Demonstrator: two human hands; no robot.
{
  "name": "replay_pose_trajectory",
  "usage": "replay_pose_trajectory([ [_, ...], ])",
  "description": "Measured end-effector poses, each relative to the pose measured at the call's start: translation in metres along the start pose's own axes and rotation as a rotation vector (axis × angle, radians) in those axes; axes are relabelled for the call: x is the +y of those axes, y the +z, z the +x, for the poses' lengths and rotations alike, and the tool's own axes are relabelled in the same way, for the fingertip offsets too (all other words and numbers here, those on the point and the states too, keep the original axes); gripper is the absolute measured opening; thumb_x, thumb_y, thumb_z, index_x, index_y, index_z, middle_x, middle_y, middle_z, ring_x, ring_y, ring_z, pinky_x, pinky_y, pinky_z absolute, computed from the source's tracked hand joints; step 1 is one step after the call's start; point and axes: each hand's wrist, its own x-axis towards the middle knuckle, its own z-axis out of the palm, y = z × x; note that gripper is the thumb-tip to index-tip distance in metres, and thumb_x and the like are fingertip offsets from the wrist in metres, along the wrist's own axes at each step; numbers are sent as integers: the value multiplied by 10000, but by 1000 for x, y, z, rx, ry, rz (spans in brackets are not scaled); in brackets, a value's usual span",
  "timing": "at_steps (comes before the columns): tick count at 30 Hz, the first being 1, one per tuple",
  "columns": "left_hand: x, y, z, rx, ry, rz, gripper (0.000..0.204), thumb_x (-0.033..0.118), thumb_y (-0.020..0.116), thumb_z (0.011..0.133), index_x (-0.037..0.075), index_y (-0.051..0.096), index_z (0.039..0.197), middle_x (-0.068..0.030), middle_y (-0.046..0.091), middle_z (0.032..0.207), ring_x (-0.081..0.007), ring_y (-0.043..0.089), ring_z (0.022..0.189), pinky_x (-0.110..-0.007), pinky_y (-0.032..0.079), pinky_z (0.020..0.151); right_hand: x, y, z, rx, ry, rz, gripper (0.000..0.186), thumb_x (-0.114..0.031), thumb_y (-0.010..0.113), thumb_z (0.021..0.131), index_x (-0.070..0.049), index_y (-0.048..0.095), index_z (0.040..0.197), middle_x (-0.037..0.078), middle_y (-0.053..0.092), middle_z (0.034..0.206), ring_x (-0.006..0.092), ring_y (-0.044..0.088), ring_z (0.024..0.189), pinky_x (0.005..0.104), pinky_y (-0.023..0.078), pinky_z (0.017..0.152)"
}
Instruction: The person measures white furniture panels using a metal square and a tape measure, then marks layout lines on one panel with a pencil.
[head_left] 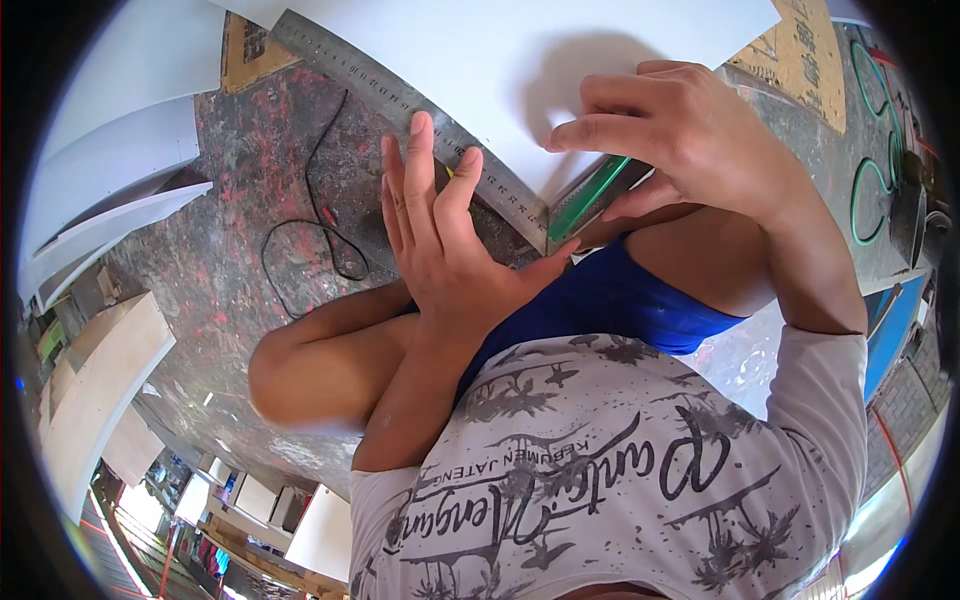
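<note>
A steel ruler [350,78] lies diagonally along the edge of a large white sheet [640,25]. My left hand [445,240] has its fingers spread, fingertips resting on the ruler and the thumb near its lower end. My right hand [680,140] grips a long green-and-grey straight tool [580,205] that meets the ruler's lower end at an angle, with my thumb at its side and my fingers over the white sheet. Part of that tool is hidden under my fingers.
Cardboard [790,70] lies under the sheet. A black cable [315,230] loops on the stained floor [240,170]. Pale boards [110,380] and white panels [100,140] are at the left. A green hose [865,200] and assorted items are at the right, beside my crossed legs.
</note>
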Motion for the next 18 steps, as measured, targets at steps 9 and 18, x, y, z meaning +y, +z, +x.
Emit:
replay_pose_trajectory([
  [9, -3, 4, 0, 30, 27, -24, 901, 655, 771, 768, 67, 486, 1389, -277, 398, 1585, -590, 401, 1411, -681, 385, 1091, 4, 3, -1, 56, -23, 25, 741, -338, 873, 560, -145, 687, 1250, 50, 626, 1042, 291, 628, 800, 410, 527, 737],
  [18, -1, 3, -4, 1, 11, -21, 933, 670, 754, 790, 84, 433, 1440, -287, 362, 1599, -601, 375, 1421, -705, 369, 1083, 9, -1, -1, 73, -31, 107, 824, -205, 893, 494, -110, 666, 1281, 73, 625, 1041, 316, 644, 907, 441, 533, 804],
])
